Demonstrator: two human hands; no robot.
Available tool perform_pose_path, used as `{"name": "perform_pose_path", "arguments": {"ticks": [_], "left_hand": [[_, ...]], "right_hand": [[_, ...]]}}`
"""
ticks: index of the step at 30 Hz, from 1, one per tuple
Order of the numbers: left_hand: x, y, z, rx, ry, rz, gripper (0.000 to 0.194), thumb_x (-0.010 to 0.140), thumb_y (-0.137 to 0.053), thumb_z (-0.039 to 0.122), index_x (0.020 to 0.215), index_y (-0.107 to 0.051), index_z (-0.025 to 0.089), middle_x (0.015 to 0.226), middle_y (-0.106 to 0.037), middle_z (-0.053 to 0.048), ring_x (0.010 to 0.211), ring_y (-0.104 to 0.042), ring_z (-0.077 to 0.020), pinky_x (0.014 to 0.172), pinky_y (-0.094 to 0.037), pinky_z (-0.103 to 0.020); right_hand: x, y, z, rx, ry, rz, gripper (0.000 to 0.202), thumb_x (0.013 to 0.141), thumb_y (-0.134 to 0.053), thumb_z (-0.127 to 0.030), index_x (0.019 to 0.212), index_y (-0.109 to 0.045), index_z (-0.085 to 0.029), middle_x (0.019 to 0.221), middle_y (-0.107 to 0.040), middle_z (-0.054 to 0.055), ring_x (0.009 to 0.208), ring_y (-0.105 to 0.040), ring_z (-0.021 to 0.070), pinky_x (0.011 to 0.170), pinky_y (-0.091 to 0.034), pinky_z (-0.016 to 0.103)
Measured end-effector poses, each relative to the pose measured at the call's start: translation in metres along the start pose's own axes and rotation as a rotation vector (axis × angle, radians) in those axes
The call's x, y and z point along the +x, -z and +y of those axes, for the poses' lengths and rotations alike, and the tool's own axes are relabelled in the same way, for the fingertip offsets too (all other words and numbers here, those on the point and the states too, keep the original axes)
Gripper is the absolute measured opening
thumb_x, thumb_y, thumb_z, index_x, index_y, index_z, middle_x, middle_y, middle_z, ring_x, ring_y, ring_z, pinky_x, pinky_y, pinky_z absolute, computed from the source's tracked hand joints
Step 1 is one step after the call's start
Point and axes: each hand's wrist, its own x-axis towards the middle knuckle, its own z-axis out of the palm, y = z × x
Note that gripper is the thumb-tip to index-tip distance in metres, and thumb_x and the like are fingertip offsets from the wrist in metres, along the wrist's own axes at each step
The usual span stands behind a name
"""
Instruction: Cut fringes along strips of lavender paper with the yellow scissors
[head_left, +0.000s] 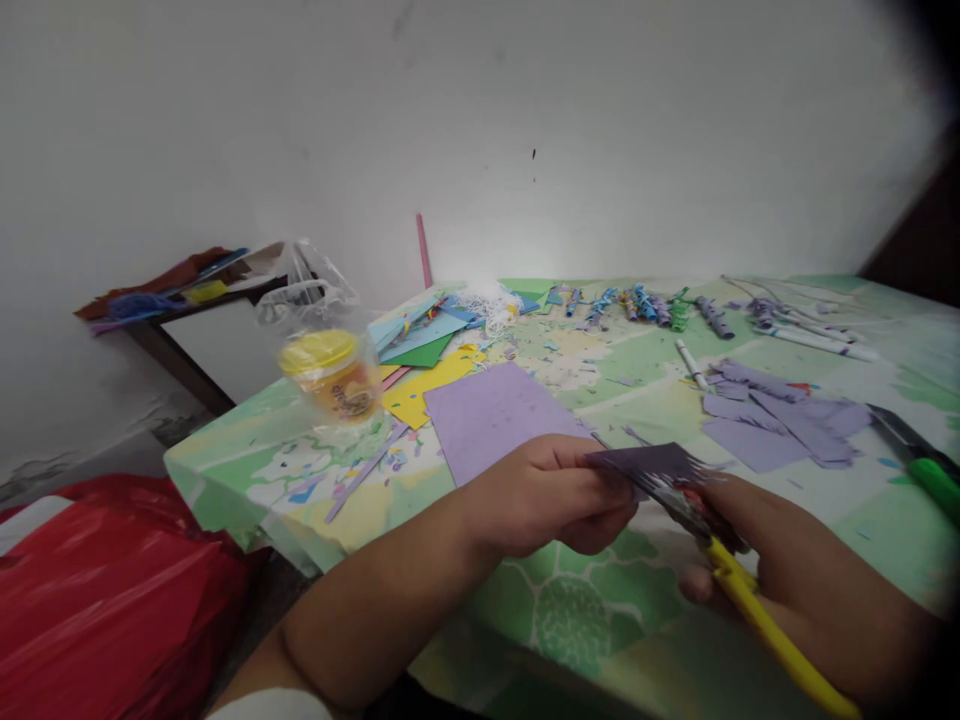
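Note:
My left hand [551, 495] pinches a small piece of purple paper [645, 462] whose right edge is cut into a fringe. Yellow-handled scissors [750, 600] are gripped in my right hand [780, 560], with the blades at the underside of the fringed paper. Both hands are held above the table's front edge, close together. Behind my left hand a larger purple sheet [506, 415] lies flat. Fringed purple pieces [780, 415] are piled to the right, beside a white marker [691, 364].
Green-handled scissors [930, 470] lie at the right edge. A bagged yellow-lidded tub [330, 375] stands left. Rolled fringed papers [645, 305] line the back, near white shreds [491, 305]. A red bag [127, 600] is at lower left.

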Motion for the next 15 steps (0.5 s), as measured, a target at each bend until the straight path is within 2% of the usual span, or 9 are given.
{"name": "perform_pose_path", "arguments": {"ticks": [4,7,12,15], "left_hand": [[0.0011,0.0016,0.0016,-0.055,0.059,-0.036,0.031,0.073,-0.061,0.031,0.051,-0.044,0.016,0.041,-0.035,0.007,0.035,-0.028,-0.0036,0.038,-0.016,-0.022],[0.0006,0.0015,0.0042,0.014,0.017,0.052,0.029,0.074,-0.058,0.031,0.052,-0.045,0.016,0.042,-0.034,0.007,0.036,-0.027,-0.0035,0.039,-0.016,-0.022],[-0.0022,0.0007,0.0079,0.373,-0.126,0.287,0.027,0.081,-0.047,0.031,0.058,-0.044,0.017,0.048,-0.036,0.007,0.044,-0.028,-0.005,0.044,-0.023,-0.022],[-0.0038,-0.0008,0.0098,0.657,-0.166,0.331,0.022,0.081,-0.045,0.027,0.062,-0.044,0.017,0.056,-0.039,0.005,0.053,-0.035,-0.007,0.051,-0.029,-0.022]], "right_hand": [[0.0019,0.0011,-0.0024,-0.016,0.015,0.022,0.042,0.071,-0.058,-0.055,0.094,-0.064,-0.021,0.08,-0.069,0.009,0.064,-0.064,0.0255,0.054,-0.052,0.038],[0.0041,0.0003,-0.0002,-0.028,-0.007,0.032,0.04,0.07,-0.06,-0.054,0.093,-0.062,-0.022,0.085,-0.069,0.009,0.071,-0.065,0.0266,0.058,-0.054,0.039],[0.0055,-0.001,0.0029,0.0,-0.062,-0.02,0.041,0.073,-0.058,-0.054,0.099,-0.059,-0.022,0.091,-0.068,0.009,0.08,-0.066,0.0276,0.067,-0.055,0.041],[0.0053,-0.0009,-0.0009,0.032,-0.049,-0.071,0.032,0.074,-0.058,-0.051,0.093,-0.057,-0.025,0.09,-0.067,0.007,0.083,-0.065,0.0279,0.067,-0.055,0.039]]}}
